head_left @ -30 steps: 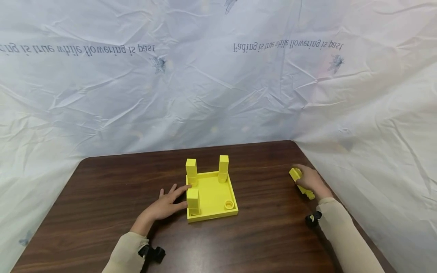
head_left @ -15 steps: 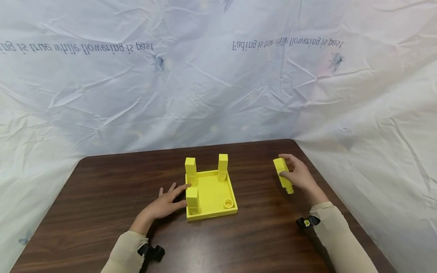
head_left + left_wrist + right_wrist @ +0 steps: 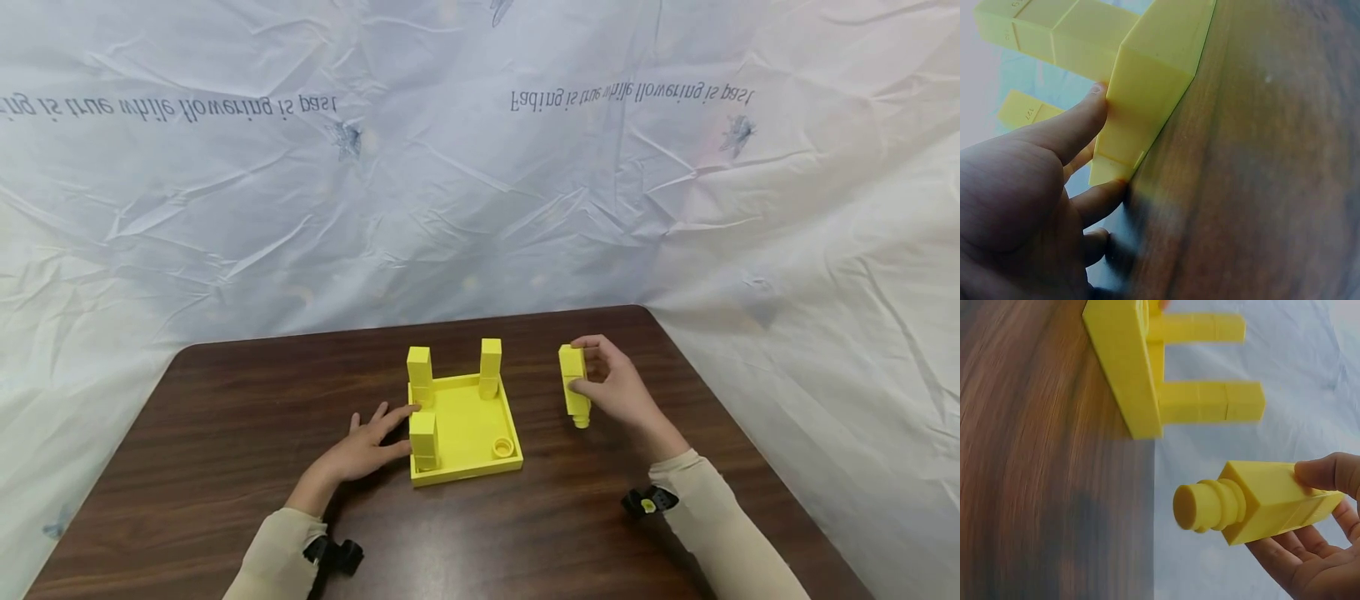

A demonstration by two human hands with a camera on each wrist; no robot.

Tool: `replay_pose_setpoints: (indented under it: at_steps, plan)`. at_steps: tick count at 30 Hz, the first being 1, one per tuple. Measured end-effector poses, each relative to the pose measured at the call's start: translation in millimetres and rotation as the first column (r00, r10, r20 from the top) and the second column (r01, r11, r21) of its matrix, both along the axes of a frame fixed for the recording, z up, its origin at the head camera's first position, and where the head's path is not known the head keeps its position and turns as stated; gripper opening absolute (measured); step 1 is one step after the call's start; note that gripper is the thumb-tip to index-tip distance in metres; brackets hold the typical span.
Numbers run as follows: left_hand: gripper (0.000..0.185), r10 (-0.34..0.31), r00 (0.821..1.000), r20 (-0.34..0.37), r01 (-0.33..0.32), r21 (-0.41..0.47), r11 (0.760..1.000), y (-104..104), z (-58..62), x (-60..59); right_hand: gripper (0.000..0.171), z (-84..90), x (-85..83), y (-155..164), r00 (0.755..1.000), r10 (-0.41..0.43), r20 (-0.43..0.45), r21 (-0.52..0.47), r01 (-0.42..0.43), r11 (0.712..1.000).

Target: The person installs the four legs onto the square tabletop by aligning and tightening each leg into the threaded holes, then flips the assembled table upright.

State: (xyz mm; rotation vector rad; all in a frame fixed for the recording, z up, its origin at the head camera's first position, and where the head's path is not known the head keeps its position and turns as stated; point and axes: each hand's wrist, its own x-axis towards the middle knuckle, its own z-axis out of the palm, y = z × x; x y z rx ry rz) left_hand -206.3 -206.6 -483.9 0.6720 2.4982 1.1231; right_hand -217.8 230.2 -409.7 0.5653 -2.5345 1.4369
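Observation:
A yellow square tabletop with a raised rim (image 3: 468, 475) lies on the table, with three yellow legs standing upright at its corners, one of them a near-left leg (image 3: 423, 437). A round threaded socket (image 3: 502, 448) shows at the near-right corner. My left hand (image 3: 362, 452) rests against the tabletop's left side, fingers extended; in the left wrist view, the thumb and fingertips touch its rim. My right hand (image 3: 621, 393) holds a loose yellow leg (image 3: 573, 379) between thumb and fingers, right of the tabletop. Its threaded end (image 3: 1210, 505) points down in the head view.
The dark brown wooden table (image 3: 225, 417) has rounded far corners. Behind it and along the right side hangs a wrinkled white sheet (image 3: 450, 208) with printed text. Each wrist wears a black camera strap, such as the left wrist camera (image 3: 333, 556).
My right hand has lifted the loose leg off the table at the right, carried it left towards the tabletop and turned it nearly upright. My left hand has stayed in place.

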Motion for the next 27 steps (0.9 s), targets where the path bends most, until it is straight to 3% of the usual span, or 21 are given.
replay_pose_setpoints:
  at_steps: [13,20,27]
  plan:
    - [0.07,-0.005,1.0,-0.011,0.005,-0.001,1.0,0,-0.9,0.1,0.051,-2.5,8.8,-47,0.987,0.158,0.002,-0.217,-0.154,0.964]
    - [0.07,-0.008,1.0,-0.008,0.008,0.004,1.0,0,-1.3,0.3,0.05,-12.0,15.3,-64,0.975,0.222,-0.031,-0.26,-0.222,0.94]
    - [0.07,-0.009,1.0,-0.005,0.009,0.009,1.0,0,-1.2,0.0,0.047,-24.4,19.3,-76,0.949,0.315,-0.034,-0.316,-0.309,0.897]
